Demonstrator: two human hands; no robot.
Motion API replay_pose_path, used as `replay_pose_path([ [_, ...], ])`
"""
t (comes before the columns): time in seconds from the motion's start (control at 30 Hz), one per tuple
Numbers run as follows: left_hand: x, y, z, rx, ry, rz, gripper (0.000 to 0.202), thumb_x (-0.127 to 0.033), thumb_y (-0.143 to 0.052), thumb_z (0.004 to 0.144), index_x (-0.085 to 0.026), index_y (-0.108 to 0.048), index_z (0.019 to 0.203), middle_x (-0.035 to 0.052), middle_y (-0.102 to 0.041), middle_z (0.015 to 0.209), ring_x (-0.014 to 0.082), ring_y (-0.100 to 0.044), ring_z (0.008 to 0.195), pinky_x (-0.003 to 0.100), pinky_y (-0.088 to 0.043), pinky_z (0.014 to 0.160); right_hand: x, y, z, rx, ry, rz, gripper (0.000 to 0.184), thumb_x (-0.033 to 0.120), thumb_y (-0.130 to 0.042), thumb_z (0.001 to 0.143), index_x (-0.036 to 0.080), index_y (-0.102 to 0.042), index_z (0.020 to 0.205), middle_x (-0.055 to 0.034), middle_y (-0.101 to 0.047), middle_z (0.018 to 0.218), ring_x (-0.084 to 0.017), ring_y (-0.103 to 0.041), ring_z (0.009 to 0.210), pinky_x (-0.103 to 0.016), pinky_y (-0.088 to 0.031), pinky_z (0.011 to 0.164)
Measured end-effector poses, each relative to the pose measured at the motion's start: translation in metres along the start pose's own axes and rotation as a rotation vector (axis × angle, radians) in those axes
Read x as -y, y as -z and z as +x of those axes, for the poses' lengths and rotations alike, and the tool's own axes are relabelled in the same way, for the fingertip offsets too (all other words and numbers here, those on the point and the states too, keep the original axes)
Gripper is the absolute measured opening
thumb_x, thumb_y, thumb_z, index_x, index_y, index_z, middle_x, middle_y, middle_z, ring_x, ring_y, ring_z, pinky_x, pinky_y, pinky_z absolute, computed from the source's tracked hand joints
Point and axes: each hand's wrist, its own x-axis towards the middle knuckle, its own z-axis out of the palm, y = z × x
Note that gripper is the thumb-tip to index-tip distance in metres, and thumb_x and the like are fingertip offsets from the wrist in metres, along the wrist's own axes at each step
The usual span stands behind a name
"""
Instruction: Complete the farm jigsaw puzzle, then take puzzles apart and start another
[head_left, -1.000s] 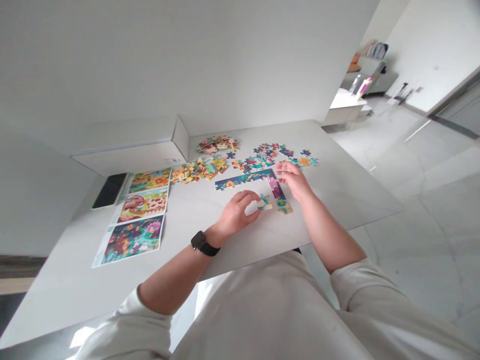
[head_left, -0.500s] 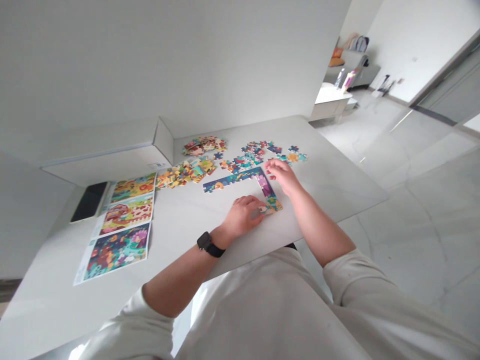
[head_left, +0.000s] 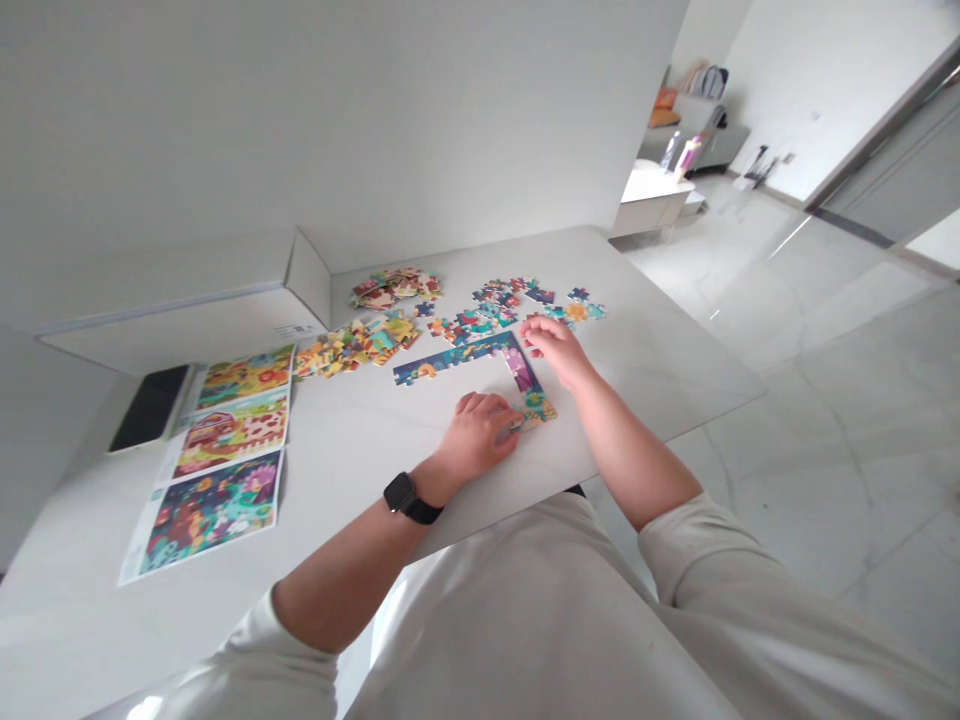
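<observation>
An L-shaped strip of joined puzzle pieces (head_left: 480, 352) lies on the white table (head_left: 660, 350). My left hand (head_left: 478, 434), with a black watch on its wrist, presses its bent fingers on a small puzzle piece (head_left: 517, 421) at the strip's near end. My right hand (head_left: 553, 345) rests with loosely curled fingers on the strip's corner and holds nothing that I can see. Several loose pieces (head_left: 525, 296) lie just beyond my right hand.
Two more heaps of loose pieces (head_left: 352, 347) (head_left: 394, 286) sit further left. Three picture sheets (head_left: 225, 440) and a black phone (head_left: 148, 420) lie at the left. A white box (head_left: 187, 310) stands against the wall. A room with furniture opens at the far right.
My left hand slid a small piece right, against the near end of the strip, and its fingers closed down over it. My right hand stayed at the strip's corner. The camera shifted.
</observation>
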Motion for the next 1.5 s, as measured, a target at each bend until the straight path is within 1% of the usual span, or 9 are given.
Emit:
replay_pose_path([
  [0.4,0.0,0.003,-0.001,0.016,-0.039,0.049,0.024,-0.033,-0.068,0.1,-0.028,-0.079,0.121,0.0101,-0.072,0.121,0.0296,-0.067,0.109,0.056,-0.048,0.111,0.0,-0.003,-0.001,0.035,0.012,-0.041,0.024,0.047,-0.069,0.083,0.025,-0.07,0.094,-0.0045,-0.076,0.105,-0.02,-0.068,0.093,-0.031,-0.054,0.077],
  [0.53,-0.004,0.006,-0.002,0.003,-0.059,0.025,0.032,-0.033,-0.067,0.101,-0.027,-0.075,0.132,0.0117,-0.072,0.131,0.0316,-0.066,0.118,0.058,-0.047,0.114,0.0,-0.004,-0.001,0.042,0.017,-0.059,0.025,0.047,-0.069,0.084,0.025,-0.071,0.095,-0.0043,-0.076,0.103,-0.02,-0.067,0.091,-0.031,-0.054,0.077],
  [0.7,-0.008,0.007,-0.002,0.075,-0.13,-0.043,0.035,-0.033,-0.064,0.105,-0.029,-0.073,0.138,0.0112,-0.071,0.142,0.0316,-0.064,0.127,0.06,-0.043,0.121,-0.005,-0.006,0.0,0.055,0.016,-0.08,0.025,0.048,-0.069,0.084,0.026,-0.073,0.095,-0.0033,-0.076,0.102,-0.02,-0.067,0.091,-0.031,-0.054,0.078],
  [0.9,-0.003,-0.002,-0.003,0.106,-0.169,-0.046,0.046,-0.044,-0.065,0.105,-0.031,-0.068,0.149,0.0103,-0.065,0.156,0.0348,-0.056,0.143,0.062,-0.039,0.126,-0.013,-0.012,-0.001,0.146,0.033,-0.121,0.026,0.048,-0.068,0.087,0.025,-0.075,0.097,-0.0021,-0.077,0.097,-0.019,-0.067,0.089,-0.03,-0.053,0.08],
  [1.1,0.0,-0.006,-0.004,0.129,-0.166,-0.039,0.048,-0.047,-0.065,0.105,-0.036,-0.067,0.151,0.0084,-0.068,0.153,0.0343,-0.054,0.147,0.065,-0.032,0.132,-0.012,-0.016,-0.003,0.232,0.008,-0.145,0.023,0.046,-0.069,0.088,0.024,-0.074,0.093,-0.0014,-0.075,0.091,-0.017,-0.067,0.082,-0.029,-0.053,0.076],
  [1.27,0.0,-0.009,-0.005,0.124,-0.174,-0.048,0.05,-0.048,-0.066,0.104,-0.036,-0.066,0.152,0.0086,-0.068,0.153,0.0354,-0.054,0.149,0.067,-0.031,0.132,-0.015,-0.02,-0.005,0.266,0.005,-0.179,0.018,0.041,-0.07,0.088,0.025,-0.076,0.094,-0.0015,-0.078,0.097,-0.017,-0.069,0.087,-0.029,-0.054,0.08],
  [1.37,0.0,0.003,-0.004,0.103,-0.18,-0.049,0.051,-0.048,-0.065,0.105,-0.034,-0.063,0.155,0.0099,-0.061,0.161,0.0374,-0.05,0.153,0.07,-0.03,0.132,-0.01,-0.02,-0.008,0.268,0.052,-0.213,0.019,0.04,-0.069,0.09,0.025,-0.078,0.098,-0.002,-0.078,0.095,-0.018,-0.069,0.087,-0.031,-0.055,0.082],
  [1.43,0.003,0.02,-0.003,0.035,-0.146,-0.052,0.05,-0.047,-0.062,0.107,-0.033,-0.062,0.155,0.0114,-0.056,0.166,0.0371,-0.051,0.152,0.068,-0.032,0.132,0.001,-0.015,-0.008,0.249,0.103,-0.257,0.022,0.042,-0.07,0.091,0.026,-0.079,0.102,-0.0026,-0.078,0.096,-0.02,-0.07,0.087,-0.033,-0.055,0.083],
  [1.5,0.011,0.044,-0.002,-0.053,-0.092,-0.063,0.047,-0.045,-0.058,0.109,-0.032,-0.062,0.154,0.0129,-0.056,0.164,0.0351,-0.055,0.149,0.064,-0.037,0.13,0.016,-0.001,-0.003,0.183,0.171,-0.328,0.021,0.043,-0.072,0.091,0.027,-0.08,0.102,-0.0036,-0.079,0.098,-0.022,-0.07,0.091,-0.036,-0.056,0.089],
])
